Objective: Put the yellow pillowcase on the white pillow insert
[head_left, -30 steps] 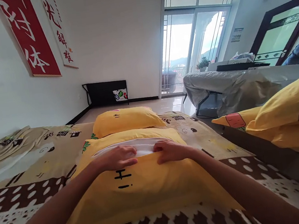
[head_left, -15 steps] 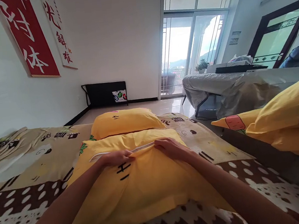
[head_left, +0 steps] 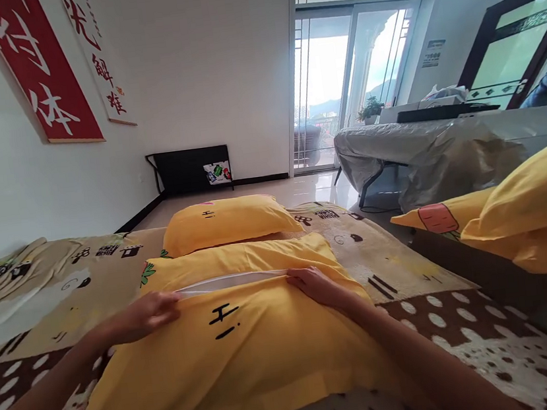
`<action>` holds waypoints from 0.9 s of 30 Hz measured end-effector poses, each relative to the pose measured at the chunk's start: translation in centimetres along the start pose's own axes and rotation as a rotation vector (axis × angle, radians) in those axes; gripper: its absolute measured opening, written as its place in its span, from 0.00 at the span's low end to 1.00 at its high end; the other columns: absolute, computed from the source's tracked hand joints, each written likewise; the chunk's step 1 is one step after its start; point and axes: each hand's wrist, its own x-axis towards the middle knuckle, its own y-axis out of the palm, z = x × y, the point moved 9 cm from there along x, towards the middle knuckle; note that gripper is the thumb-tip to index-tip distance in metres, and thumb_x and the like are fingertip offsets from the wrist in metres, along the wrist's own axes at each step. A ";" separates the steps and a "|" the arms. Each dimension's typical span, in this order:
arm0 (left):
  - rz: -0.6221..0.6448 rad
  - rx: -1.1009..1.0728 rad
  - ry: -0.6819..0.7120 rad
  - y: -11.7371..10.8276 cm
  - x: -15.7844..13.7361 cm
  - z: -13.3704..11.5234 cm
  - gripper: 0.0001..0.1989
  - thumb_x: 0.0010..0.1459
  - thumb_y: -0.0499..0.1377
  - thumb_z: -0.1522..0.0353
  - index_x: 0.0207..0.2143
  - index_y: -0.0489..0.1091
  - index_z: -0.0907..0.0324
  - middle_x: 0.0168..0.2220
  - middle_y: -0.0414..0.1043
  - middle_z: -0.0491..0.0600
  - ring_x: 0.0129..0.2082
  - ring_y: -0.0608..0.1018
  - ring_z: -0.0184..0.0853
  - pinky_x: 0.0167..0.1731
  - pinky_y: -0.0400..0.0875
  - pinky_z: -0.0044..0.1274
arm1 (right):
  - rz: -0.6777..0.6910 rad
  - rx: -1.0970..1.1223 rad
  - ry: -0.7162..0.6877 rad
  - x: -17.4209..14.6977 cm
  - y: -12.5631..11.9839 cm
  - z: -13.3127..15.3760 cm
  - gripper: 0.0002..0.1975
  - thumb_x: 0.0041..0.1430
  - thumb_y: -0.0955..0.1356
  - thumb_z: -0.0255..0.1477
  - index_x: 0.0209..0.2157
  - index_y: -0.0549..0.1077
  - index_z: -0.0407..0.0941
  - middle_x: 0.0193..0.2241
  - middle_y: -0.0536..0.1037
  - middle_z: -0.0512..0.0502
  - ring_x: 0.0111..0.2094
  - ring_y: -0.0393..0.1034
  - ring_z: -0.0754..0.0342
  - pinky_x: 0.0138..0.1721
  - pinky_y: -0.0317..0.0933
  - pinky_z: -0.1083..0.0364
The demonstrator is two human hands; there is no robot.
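Note:
A yellow pillowcase (head_left: 271,345) with black "Hi" lettering lies in front of me on a patterned blanket. Its opening runs crosswise, and a strip of white pillow (head_left: 233,281) shows through the slit. My left hand (head_left: 154,311) pinches the edge at the left end of the opening. At the right end, my right hand (head_left: 310,283) has its fingers closed on the same edge. The fabric between both hands is pulled fairly straight. Just beyond lies a second yellow pillow (head_left: 230,222), also marked "Hi".
The blanket (head_left: 411,268) covers the surface under the pillows. More yellow pillows (head_left: 528,213) are at the right. Farther back stand a plastic-covered table (head_left: 395,140) and a black folded item (head_left: 189,170) against the wall. Glass doors (head_left: 353,82) are behind.
My left hand has slid left along the pillowcase edge, away from my right hand. The opening shows wider, with more white inside. My right hand stays at nearly the same spot.

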 end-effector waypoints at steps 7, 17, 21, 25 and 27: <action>-0.605 -0.222 -0.014 -2.7 1.7 1.3 0.18 0.59 0.48 0.54 0.31 0.66 0.59 0.38 0.70 0.50 0.43 0.71 0.35 0.42 0.66 0.22 | 0.066 -0.049 0.003 -0.3 1.0 1.1 0.15 0.66 0.59 0.33 0.29 0.70 0.44 0.30 0.76 0.46 0.32 0.68 0.52 0.34 0.54 0.57; -0.532 -0.167 -0.193 1.7 1.9 7.1 0.21 0.59 0.44 0.51 0.30 0.62 0.58 0.24 0.67 0.44 0.25 0.68 0.31 0.27 0.60 0.21 | -0.118 -0.296 -0.162 -3.5 -4.3 2.0 0.17 0.66 0.59 0.37 0.27 0.68 0.44 0.27 0.73 0.46 0.29 0.65 0.54 0.31 0.53 0.56; -0.428 -0.168 -0.126 2.5 2.5 5.9 0.22 0.59 0.45 0.51 0.24 0.60 0.58 0.22 0.65 0.45 0.26 0.67 0.32 0.28 0.61 0.21 | -0.289 -0.296 -0.305 -5.7 -6.4 2.0 0.15 0.66 0.58 0.33 0.27 0.67 0.44 0.26 0.71 0.45 0.30 0.63 0.54 0.31 0.56 0.56; -0.292 -0.043 -0.154 2.4 2.9 5.2 0.20 0.61 0.44 0.55 0.29 0.64 0.59 0.31 0.71 0.50 0.33 0.72 0.37 0.35 0.64 0.25 | -0.362 -0.197 -0.340 -7.3 -7.2 1.8 0.10 0.66 0.59 0.28 0.35 0.70 0.44 0.32 0.73 0.42 0.37 0.64 0.52 0.39 0.61 0.53; -0.284 0.108 -0.177 1.4 2.8 4.4 0.15 0.61 0.44 0.61 0.33 0.66 0.60 0.36 0.71 0.54 0.38 0.72 0.41 0.38 0.65 0.29 | -0.365 -0.102 -0.289 -7.6 -8.3 0.8 0.10 0.65 0.60 0.29 0.39 0.71 0.44 0.37 0.74 0.41 0.40 0.66 0.52 0.42 0.62 0.52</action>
